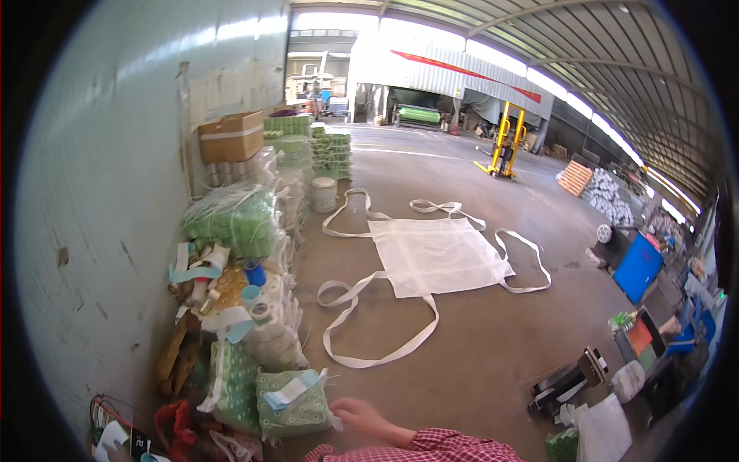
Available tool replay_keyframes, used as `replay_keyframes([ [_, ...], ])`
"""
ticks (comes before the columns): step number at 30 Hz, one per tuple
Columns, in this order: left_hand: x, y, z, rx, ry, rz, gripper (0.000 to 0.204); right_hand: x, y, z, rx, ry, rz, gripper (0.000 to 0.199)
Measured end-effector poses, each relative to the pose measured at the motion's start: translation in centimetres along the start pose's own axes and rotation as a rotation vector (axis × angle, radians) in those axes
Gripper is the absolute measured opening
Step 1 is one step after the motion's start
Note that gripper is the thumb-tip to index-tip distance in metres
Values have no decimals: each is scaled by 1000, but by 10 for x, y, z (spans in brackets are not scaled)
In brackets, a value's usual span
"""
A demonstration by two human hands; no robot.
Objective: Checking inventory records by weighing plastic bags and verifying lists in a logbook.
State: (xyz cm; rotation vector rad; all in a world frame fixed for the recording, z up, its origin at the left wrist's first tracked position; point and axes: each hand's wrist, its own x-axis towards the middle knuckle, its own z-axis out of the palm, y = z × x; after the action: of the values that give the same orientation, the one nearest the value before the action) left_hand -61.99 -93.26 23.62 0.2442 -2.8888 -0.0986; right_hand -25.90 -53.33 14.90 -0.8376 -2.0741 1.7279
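Observation:
At the bottom of the head view my right hand reaches left out of a red checked sleeve. Its fingers are bent at the right edge of a plastic-wrapped green bundle and seem to hold the loose plastic there. A pale blue and white strip lies on top of this bundle. A bit of the same checked cloth shows below the bundle, but my left hand is out of sight. Farther out, a white fabric sheet with several long strap loops lies spread on the floor.
Along the left wall stand stacked green bundles, a cardboard box, tape rolls and a white bucket. A yellow lifter stands far off. To the right are a blue bin and a black device.

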Motion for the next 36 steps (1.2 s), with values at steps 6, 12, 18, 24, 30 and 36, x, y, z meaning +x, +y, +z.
replay_keyframes([
  [6, -58, 195, 90, -669, -167, 551, 28, -62, 42, -113, 85, 327, -23, 22],
  [12, -259, 381, 129, -351, -649, 1033, 38, -110, 76, -207, 312, 577, 218, 19],
  [18, -389, 501, 122, -156, -1009, 1235, 40, -108, 122, -285, 448, 761, 227, 16],
  [24, -499, 639, 78, -327, -871, 1420, 46, -84, 143, -392, 409, 833, 296, 19],
  [30, -650, 756, 71, -548, -1575, 1738, 43, -60, 153, -492, 214, 965, 274, 20],
  [36, -816, 831, 15, -489, -2451, 1163, 47, -102, 260, -578, 261, 1085, 257, 33],
])
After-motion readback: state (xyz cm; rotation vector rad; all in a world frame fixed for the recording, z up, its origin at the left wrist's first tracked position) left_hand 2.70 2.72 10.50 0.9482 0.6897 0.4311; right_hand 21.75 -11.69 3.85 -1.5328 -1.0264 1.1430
